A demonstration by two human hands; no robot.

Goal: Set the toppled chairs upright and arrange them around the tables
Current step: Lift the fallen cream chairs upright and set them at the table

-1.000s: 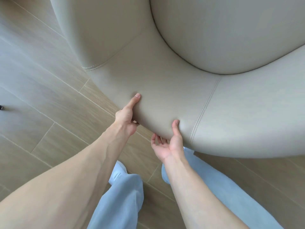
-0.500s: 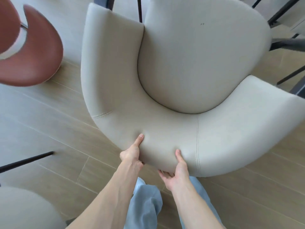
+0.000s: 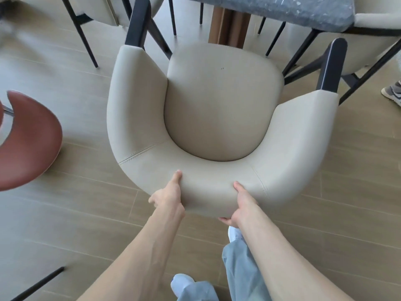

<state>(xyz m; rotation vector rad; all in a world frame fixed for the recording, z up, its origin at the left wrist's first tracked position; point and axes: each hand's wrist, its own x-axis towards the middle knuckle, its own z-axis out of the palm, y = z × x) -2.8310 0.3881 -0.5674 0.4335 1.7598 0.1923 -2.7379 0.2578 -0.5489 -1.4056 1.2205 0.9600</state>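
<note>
One upright cream armchair (image 3: 223,109), black-legged.

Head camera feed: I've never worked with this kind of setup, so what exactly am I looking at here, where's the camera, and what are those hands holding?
There is no machine here. A person wears one wide-angle camera on the head, looking forward and down, so you see their own arms from above.

The left hand and the right hand both grip the curved back of a cream armchair; the thumbs lie on top, and the fingers wrap underneath, mostly hidden. The chair stands upright, seat up, its open front facing a dark stone-topped table.

Around it on the wooden floor: more cream chairs with thin black legs by the table, and part of a reddish-brown chair at the left. At the right edge is someone else's shoe. The person's light blue trousers show at the bottom.
</note>
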